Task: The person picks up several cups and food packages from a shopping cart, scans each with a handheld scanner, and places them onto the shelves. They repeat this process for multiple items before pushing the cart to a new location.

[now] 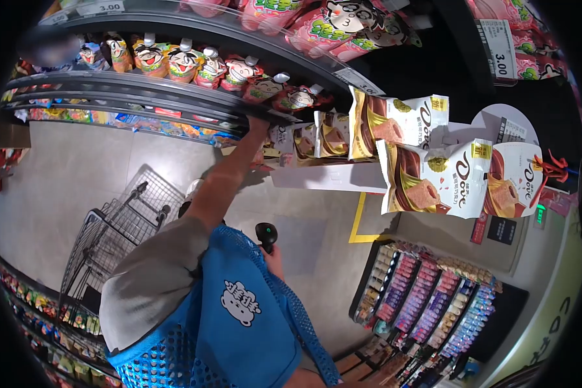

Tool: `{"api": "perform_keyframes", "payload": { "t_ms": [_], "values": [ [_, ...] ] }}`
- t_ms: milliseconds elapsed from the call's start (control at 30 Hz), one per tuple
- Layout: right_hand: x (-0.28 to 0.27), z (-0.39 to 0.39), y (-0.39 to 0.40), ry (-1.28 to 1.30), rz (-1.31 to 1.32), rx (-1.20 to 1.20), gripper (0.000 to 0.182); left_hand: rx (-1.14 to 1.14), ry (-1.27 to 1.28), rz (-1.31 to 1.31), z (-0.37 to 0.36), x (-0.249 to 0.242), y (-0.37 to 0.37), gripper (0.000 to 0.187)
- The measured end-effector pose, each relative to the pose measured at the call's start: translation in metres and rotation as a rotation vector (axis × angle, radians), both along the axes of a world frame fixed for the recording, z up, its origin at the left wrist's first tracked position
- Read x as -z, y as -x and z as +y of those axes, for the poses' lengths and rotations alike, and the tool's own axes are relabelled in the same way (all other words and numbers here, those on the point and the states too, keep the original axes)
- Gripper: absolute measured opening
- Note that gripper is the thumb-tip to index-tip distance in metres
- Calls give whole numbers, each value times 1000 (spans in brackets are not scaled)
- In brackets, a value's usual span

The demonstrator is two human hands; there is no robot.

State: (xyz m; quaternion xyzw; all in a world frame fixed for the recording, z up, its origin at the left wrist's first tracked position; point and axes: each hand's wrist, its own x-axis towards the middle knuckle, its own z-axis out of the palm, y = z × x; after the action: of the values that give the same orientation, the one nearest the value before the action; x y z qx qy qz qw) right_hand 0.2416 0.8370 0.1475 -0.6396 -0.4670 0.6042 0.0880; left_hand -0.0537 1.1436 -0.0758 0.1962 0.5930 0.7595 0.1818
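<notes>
My left arm stretches out to the shelf, and my left hand [257,124] reaches in at the shelf's front edge [220,110]. Its fingers are hidden there, so I cannot tell what they hold. Just above that hand stand cartoon-faced pouches [262,89] with white caps. Beside it are Dove chocolate bags [335,136] on a white display tray [330,177]. Past the blue vest, my right hand [275,260] is wrapped round the handle of a black handheld scanner [266,233], which shows a small green light.
A wire shopping cart [103,239] stands on the grey floor at the left. Larger Dove bags [436,178] jut out at the right. Stocked racks [427,297] fill the lower right, and pink pouches [349,29] hang over the top. Yellow tape [362,220] marks the floor.
</notes>
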Motion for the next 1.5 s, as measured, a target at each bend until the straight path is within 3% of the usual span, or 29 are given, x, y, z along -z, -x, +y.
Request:
{"api": "perform_keyframes", "payload": {
  "t_ms": [67, 133, 167, 367, 800, 967, 1033, 1067, 1133, 1200, 1333, 1367, 1400, 1433, 1500],
  "values": [
    [8, -4, -3, 1, 5, 11, 29, -20, -3, -44, -4, -22, -3, 31],
    [5, -9, -2, 7, 5, 35, 29, 98, -478, -728, -20, -66, -9, 43],
    [3, -11, -1, 11, 7, 52, 30, 92, -489, -789, -19, -72, -7, 43],
    [11, -22, -4, 27, -26, 61, 29, 89, -182, -516, 2, -54, 1, 43],
    [9, -45, 0, 57, -62, 55, 31, 181, -23, -381, 7, -51, 8, 42],
    [1, -52, 9, 111, -38, 36, 35, 324, 88, -306, -32, -43, 25, 41],
    [7, -57, 2, 96, -25, -35, 35, 417, 141, -237, -72, -43, 27, 41],
    [10, -60, 0, 61, -15, -103, 35, 420, 70, -81, -98, -57, 31, 36],
    [3, -63, 5, 106, 23, -100, 36, 533, 226, -39, -166, -71, 32, 35],
    [13, -67, -5, 107, 87, -141, 37, 439, 188, 43, -249, -98, 24, 29],
    [65, -75, -43, 3, 150, -251, 29, 305, 497, 151, -430, -110, 14, 23],
    [32, -71, -32, -6, 101, -264, 26, 255, 615, 208, -477, -108, 11, 22],
    [44, -70, -42, -44, 78, -333, 24, 220, 774, 219, -524, -98, 9, 21],
    [40, -69, -46, 8, 40, -360, 30, 117, 741, 318, -566, -104, 0, 21],
    [54, -69, -62, -60, 205, -410, 29, -25, 765, 42, -620, -162, -28, 18]
  ]
}}
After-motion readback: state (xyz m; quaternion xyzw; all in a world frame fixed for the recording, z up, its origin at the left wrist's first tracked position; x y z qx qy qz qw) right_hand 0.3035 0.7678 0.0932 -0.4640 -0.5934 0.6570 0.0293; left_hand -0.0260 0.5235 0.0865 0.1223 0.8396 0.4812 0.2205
